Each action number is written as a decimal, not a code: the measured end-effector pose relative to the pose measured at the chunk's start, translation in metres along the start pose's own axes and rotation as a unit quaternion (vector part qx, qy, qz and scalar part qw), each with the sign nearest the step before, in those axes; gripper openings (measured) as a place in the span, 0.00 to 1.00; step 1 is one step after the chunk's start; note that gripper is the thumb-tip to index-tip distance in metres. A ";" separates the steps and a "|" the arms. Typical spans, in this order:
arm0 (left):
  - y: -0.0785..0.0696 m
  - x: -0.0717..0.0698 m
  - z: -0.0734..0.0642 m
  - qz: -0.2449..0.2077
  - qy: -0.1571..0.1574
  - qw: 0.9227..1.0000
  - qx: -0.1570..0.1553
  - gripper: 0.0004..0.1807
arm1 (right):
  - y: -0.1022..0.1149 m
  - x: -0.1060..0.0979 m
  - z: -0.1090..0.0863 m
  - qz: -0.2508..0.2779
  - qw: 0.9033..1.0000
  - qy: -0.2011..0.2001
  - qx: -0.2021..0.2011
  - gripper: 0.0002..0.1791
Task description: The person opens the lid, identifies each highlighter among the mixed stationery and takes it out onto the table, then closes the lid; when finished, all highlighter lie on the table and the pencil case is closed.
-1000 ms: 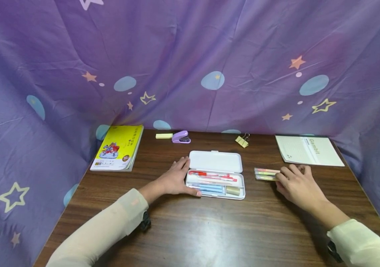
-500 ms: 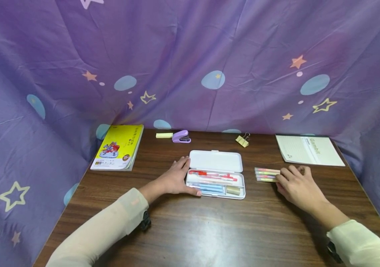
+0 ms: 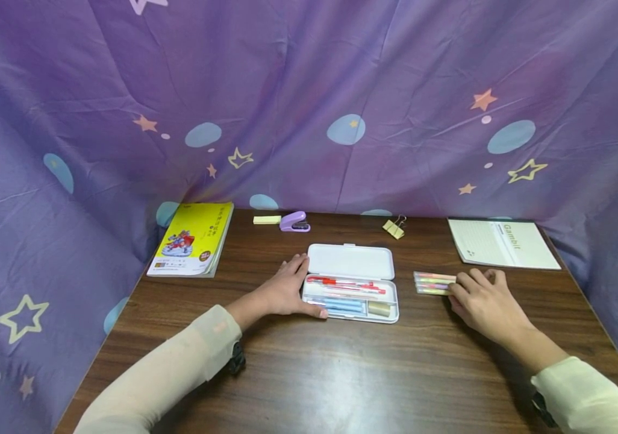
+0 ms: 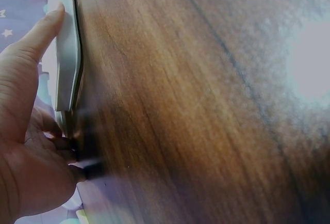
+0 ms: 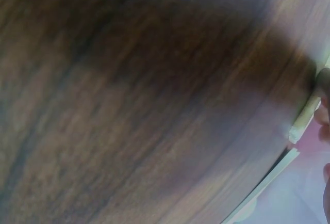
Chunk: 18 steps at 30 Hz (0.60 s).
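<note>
A white pencil case [image 3: 350,263] lies open with its lid folded back. Red pens [image 3: 341,281] fill its back row, with blue pens [image 3: 344,306] and a tan block [image 3: 379,308] in front. My left hand [image 3: 285,292] spans the case's left end, fingers extended along the side and thumb at the front edge. In the left wrist view that thumb [image 4: 44,33] presses along the case wall [image 4: 68,59]. My right hand [image 3: 482,300] grips the right ends of several slim pens [image 3: 430,283] with pastel stripes, lying side by side right of the case. Its fingertips are hidden.
A yellow book [image 3: 192,238] lies at the back left. Behind the case are a yellow block [image 3: 267,220], a purple stapler [image 3: 294,222] and a binder clip [image 3: 394,228]. A notebook [image 3: 504,244] lies at the back right. A purple curtain [image 3: 309,108] surrounds the table.
The pastel pens have shifted slightly against each other in my right hand, so that more of their stripes show side by side. My left hand and the pencil case stay in place.
</note>
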<state>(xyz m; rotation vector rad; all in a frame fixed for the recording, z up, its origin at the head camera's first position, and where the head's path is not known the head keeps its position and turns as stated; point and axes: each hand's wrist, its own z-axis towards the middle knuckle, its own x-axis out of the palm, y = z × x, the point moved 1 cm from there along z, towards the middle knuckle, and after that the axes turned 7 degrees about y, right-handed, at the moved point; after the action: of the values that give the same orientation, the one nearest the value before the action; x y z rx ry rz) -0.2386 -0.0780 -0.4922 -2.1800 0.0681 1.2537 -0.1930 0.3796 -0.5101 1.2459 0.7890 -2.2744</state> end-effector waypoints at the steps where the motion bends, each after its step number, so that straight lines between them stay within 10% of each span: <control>1: 0.000 0.000 0.000 0.000 0.001 1.000 -0.001 0.80 | 0.000 0.000 0.000 -0.001 1.000 -0.001 0.000 0.21; 18: 0.001 0.001 0.000 0.006 0.001 1.000 0.003 0.80 | 0.002 -0.006 0.010 0.013 1.000 0.002 0.015 0.22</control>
<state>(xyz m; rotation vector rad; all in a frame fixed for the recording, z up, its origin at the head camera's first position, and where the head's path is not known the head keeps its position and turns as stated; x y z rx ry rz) -0.2388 -0.0788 -0.4934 -2.1787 0.0839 1.2569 -0.1949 0.3725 -0.5015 1.2680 0.7377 -2.2709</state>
